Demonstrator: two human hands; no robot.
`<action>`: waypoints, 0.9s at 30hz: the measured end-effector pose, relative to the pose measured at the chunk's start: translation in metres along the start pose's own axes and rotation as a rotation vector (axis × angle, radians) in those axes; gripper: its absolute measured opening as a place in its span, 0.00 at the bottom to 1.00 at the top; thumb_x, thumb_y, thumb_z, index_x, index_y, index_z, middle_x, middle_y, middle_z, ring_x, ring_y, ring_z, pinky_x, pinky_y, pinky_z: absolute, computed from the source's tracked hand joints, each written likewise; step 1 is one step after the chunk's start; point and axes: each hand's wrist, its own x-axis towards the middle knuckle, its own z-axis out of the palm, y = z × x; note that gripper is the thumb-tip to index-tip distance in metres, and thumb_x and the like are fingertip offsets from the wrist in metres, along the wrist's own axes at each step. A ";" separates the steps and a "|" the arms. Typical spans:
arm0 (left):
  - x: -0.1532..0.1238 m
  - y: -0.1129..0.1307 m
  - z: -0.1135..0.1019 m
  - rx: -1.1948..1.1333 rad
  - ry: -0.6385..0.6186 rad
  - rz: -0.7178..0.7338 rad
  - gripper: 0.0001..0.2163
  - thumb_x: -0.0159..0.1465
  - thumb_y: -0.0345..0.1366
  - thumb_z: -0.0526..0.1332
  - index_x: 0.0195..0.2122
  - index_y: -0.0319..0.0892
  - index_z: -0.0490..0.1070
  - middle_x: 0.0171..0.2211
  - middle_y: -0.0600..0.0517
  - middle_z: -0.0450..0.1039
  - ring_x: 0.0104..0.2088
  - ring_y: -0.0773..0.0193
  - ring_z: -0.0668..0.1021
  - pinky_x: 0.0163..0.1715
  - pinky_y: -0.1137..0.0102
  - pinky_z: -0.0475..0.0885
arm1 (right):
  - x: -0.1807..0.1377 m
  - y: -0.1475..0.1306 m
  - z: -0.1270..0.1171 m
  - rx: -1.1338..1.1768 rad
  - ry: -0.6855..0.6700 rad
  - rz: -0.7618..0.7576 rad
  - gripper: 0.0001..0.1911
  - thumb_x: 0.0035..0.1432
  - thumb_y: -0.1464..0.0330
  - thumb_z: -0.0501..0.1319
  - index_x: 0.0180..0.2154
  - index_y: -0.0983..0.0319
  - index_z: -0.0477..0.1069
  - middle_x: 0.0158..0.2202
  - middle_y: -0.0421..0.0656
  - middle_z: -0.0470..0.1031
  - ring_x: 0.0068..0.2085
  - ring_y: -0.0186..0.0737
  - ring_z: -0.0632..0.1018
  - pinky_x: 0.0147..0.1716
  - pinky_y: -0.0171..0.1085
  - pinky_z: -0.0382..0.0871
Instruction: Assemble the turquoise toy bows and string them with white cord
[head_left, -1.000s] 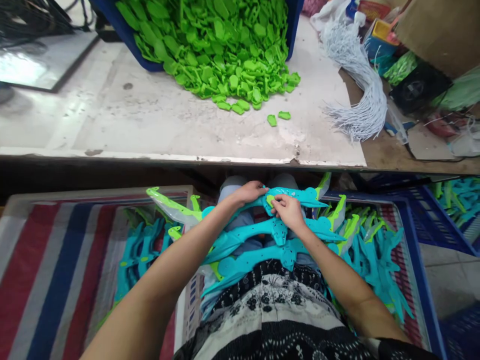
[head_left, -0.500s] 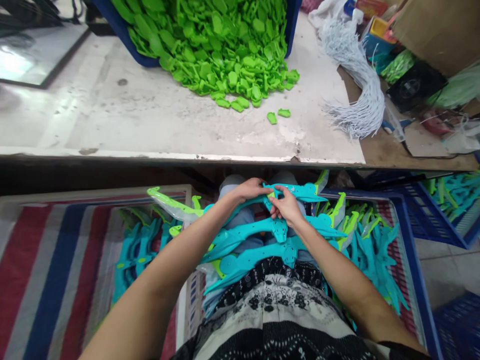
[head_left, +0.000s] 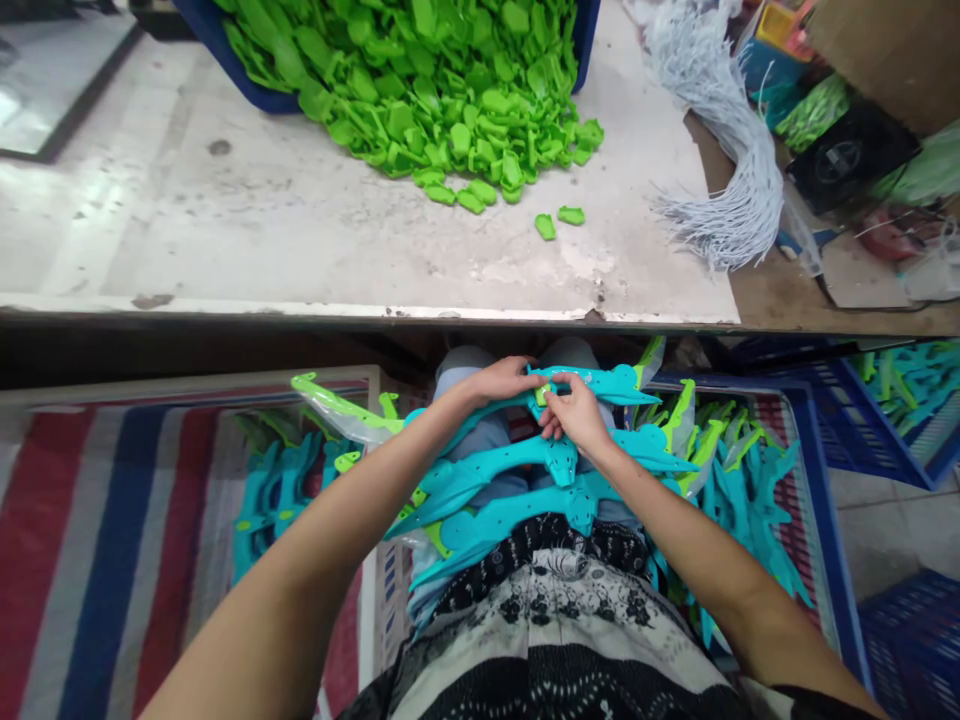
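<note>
Across my lap lie several long turquoise plastic pieces with green tips, which look like toy bows. My left hand [head_left: 504, 379] is closed on the middle of the farthest toy bow [head_left: 600, 381]. A small green plastic cover [head_left: 542, 394] sits at the bow's centre, pinched by the fingers of my right hand [head_left: 576, 412]. My fingers partly hide how the cover meets the bow. Nearer to my body rest a second toy bow [head_left: 499, 465] and a third toy bow [head_left: 510, 513], with no green cover showing at their middles.
On the table [head_left: 300, 250] a blue bin [head_left: 255, 92] spills a heap of green covers [head_left: 450, 120]. Two loose covers [head_left: 558, 221] lie before it. White strings [head_left: 739, 170] lie at right. Crates with more bows flank me, one blue crate [head_left: 836, 560] and one pale crate [head_left: 371, 600].
The camera view has shifted slightly. Both hands stay at the centre of the farthest bow, with the right fingers still on the green cover; little else differs.
</note>
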 end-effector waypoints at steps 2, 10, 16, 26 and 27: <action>0.000 0.000 -0.001 -0.003 -0.002 -0.001 0.35 0.58 0.49 0.57 0.61 0.28 0.63 0.52 0.39 0.73 0.46 0.53 0.75 0.42 0.69 0.68 | 0.000 -0.002 -0.003 -0.033 -0.050 0.002 0.16 0.61 0.69 0.56 0.51 0.61 0.57 0.16 0.29 0.70 0.14 0.30 0.72 0.10 0.23 0.59; -0.001 -0.004 -0.003 -0.039 -0.044 0.041 0.38 0.59 0.53 0.56 0.61 0.26 0.62 0.47 0.39 0.75 0.43 0.55 0.75 0.37 0.70 0.67 | -0.002 -0.012 -0.007 -0.151 -0.076 0.027 0.24 0.59 0.74 0.58 0.56 0.62 0.57 0.15 0.30 0.70 0.13 0.31 0.71 0.09 0.24 0.56; -0.002 -0.003 -0.004 -0.066 -0.052 0.033 0.39 0.58 0.56 0.57 0.61 0.28 0.62 0.45 0.40 0.76 0.43 0.54 0.75 0.36 0.70 0.66 | 0.004 -0.019 -0.009 -0.208 -0.144 0.059 0.23 0.58 0.75 0.60 0.54 0.61 0.59 0.15 0.31 0.71 0.14 0.32 0.72 0.09 0.24 0.55; -0.005 -0.009 0.000 0.045 -0.014 0.113 0.37 0.57 0.52 0.58 0.62 0.31 0.60 0.57 0.37 0.69 0.50 0.52 0.74 0.45 0.68 0.67 | 0.005 0.002 -0.012 -0.349 -0.067 -0.087 0.25 0.54 0.69 0.63 0.53 0.57 0.59 0.16 0.26 0.64 0.14 0.30 0.70 0.12 0.24 0.58; -0.004 -0.010 0.000 0.051 -0.010 0.122 0.36 0.58 0.51 0.58 0.62 0.31 0.61 0.57 0.37 0.69 0.50 0.52 0.75 0.45 0.68 0.67 | 0.006 0.006 -0.010 -0.363 -0.051 -0.117 0.25 0.54 0.69 0.63 0.53 0.57 0.59 0.16 0.25 0.62 0.14 0.29 0.69 0.13 0.25 0.59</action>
